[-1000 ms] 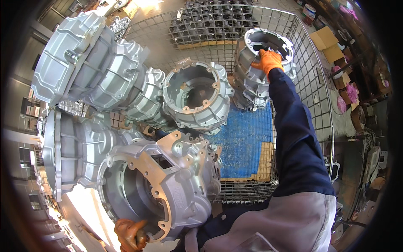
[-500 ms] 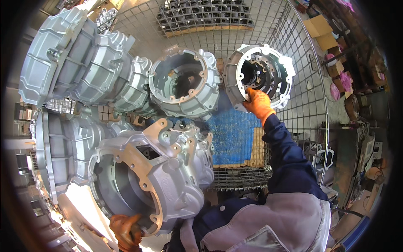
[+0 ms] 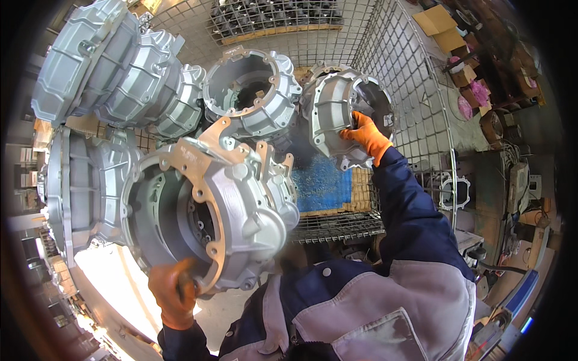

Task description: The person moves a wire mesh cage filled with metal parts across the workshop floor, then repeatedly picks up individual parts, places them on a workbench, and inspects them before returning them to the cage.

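My left hand [image 3: 173, 293], in an orange glove and slightly blurred, is closed at the lower rim of a large cast-metal gearbox housing [image 3: 248, 219]. This near housing lies tilted, its wide opening toward the lower left. With my right arm stretched forward, my right gloved hand [image 3: 368, 138] grips the rim of another housing [image 3: 334, 108] at the right of the wire cage. That one leans, its opening turned right and its ribbed side showing. Between them at the back stands a third housing [image 3: 253, 90], open end up.
More grey housings [image 3: 84, 66] are stacked on the left. The wire mesh cage [image 3: 415, 90] closes in the back and right. Its floor has a blue sheet [image 3: 325, 186] over cardboard. Beyond it are a pallet of dark parts [image 3: 277, 18] and a cardboard box [image 3: 439, 27].
The right-hand housing has tipped from facing upward to leaning right, with my right hand on its rim. My left hand and the near housing appear higher in view; the whole view has shifted.
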Available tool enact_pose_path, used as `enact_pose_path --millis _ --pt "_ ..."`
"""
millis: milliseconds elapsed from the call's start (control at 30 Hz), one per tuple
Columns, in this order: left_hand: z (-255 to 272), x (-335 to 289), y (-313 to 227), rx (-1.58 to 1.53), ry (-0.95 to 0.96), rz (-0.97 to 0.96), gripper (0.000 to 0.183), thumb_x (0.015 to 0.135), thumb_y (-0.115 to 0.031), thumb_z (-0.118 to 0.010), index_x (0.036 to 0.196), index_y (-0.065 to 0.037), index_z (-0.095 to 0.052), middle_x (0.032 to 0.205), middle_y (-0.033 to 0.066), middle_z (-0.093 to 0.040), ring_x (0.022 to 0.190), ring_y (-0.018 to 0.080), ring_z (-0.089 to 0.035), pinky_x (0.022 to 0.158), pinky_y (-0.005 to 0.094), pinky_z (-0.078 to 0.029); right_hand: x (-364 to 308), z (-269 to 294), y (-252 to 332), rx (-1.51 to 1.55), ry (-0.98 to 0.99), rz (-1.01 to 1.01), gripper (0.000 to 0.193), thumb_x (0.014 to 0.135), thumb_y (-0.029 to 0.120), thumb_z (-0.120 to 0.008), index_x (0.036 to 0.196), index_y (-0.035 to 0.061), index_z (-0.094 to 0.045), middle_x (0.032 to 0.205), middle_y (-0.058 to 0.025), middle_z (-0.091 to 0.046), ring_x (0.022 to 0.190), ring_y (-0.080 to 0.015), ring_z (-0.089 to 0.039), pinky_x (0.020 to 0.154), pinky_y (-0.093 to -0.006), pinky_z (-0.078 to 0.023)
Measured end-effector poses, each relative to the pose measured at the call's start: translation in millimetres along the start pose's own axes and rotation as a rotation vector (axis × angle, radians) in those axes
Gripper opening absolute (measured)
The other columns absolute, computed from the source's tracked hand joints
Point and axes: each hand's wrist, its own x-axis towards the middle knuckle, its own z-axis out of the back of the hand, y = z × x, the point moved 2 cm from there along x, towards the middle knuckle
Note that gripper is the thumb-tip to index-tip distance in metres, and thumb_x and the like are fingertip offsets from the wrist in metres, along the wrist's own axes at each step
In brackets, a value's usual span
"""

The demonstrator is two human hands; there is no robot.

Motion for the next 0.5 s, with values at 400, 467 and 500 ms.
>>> enact_pose_path --millis 400,467,500 --pt "1.9 -23.8 4.1 -0.03 -0.058 -0.065 0.031 0.09 -0.027 -0.052 0.087 -0.005 -0.073 0.062 0.0131 -0.062 0.057 0.0294 -0.061 0.057 0.0375 -0.046 -195.8 11.3 72.2 -0.05 -0.282 0.311 0.015 0.078 -0.004 -0.056 0.092 0.0004 -0.057 0.085 -0.01 -0.067 0.077 -0.022 -0.064 0.081 -0.0338 -0.051" --pt "1.9 -27.4 2.7 -0.053 -0.08 -0.124 0.028 0.091 -0.023 -0.052 0.093 -0.004 -0.073 0.067 0.0138 -0.064 0.063 0.0289 -0.063 0.059 0.0379 -0.047 -236.7 -13.2 79.6 -0.305 -0.368 0.497 0.009 0.082 0.001 -0.058 0.091 0.0009 -0.057 0.085 -0.0101 -0.066 0.08 -0.0228 -0.064 0.086 -0.0357 -0.05" --pt "1.9 -29.3 2.0 -0.068 -0.094 -0.158 0.027 0.091 -0.021 -0.052 0.096 -0.003 -0.073 0.07 0.0142 -0.065 0.065 0.0286 -0.065 0.06 0.038 -0.048 -260.9 -26.4 86.1 -0.444 -0.354 0.601 0.007 0.085 0.004 -0.058 0.091 0.0009 -0.057 0.086 -0.0101 -0.065 0.082 -0.0234 -0.063 0.09 -0.0365 -0.049"
